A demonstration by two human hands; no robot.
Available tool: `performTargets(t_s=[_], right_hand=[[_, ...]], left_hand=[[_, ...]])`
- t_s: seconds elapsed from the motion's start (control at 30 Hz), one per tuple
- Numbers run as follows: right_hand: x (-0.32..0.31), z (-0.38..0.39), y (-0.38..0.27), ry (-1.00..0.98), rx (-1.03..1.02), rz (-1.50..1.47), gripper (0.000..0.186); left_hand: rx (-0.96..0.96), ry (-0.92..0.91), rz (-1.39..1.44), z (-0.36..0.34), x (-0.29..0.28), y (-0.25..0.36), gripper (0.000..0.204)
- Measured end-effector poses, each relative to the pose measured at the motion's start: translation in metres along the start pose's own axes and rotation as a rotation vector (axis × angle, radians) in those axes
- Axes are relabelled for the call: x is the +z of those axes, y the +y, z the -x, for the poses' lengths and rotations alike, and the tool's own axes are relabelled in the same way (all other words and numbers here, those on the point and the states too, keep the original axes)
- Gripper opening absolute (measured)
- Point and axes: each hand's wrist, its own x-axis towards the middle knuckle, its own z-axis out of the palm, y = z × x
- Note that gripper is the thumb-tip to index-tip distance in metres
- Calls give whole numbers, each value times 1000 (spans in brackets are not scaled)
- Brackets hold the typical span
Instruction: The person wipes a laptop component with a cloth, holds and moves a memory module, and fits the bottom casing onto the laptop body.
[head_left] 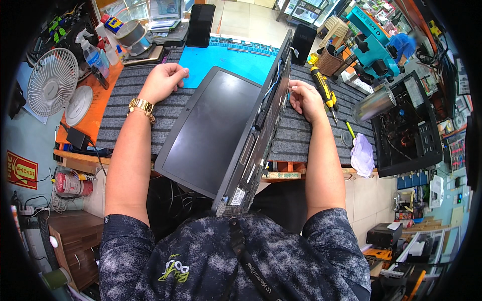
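A black laptop (211, 128) rests partly on the table and partly out over its near edge, toward my lap. Its dark screen faces up, while the base (273, 113) stands steeply on the right, seen nearly edge-on. My left hand (163, 83), below a gold wristwatch (141, 106), lies by the left edge of a blue work mat (201, 62). Its fingers are loosely bent, with nothing visible in them. My right hand (306, 102) is beside the base's outer face, fingers curled and the fingertips at or near the panel. Whether they pinch anything small is hidden.
A yellow-black electric screwdriver (324, 89), a crumpled lilac cloth (362, 154) and an open black computer case (409, 130) are on the right. Behind stand a dark phone (201, 25) and a teal microscope (374, 50). Bottles (93, 55) and a white fan (52, 83) occupy the left.
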Motion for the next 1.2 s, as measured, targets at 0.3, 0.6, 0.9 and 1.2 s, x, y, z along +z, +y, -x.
performTargets(t_s=[0.3,0.6,0.9,1.2], right_hand=[[-1,-1,2,3,0,-22,35],[0,-1,2,5,-11,-37,34],[-3,-2,3,0,5,-29,34],[-1,-1,4,15,-8,-47,34]], left_hand=[[2,-5,-10,-2,-1,-3,30],[3,7,-17,0,0,-1,29],[10,-1,-1,-2,1,-2,30],[22,-6,-7,-2,0,-5,30]])
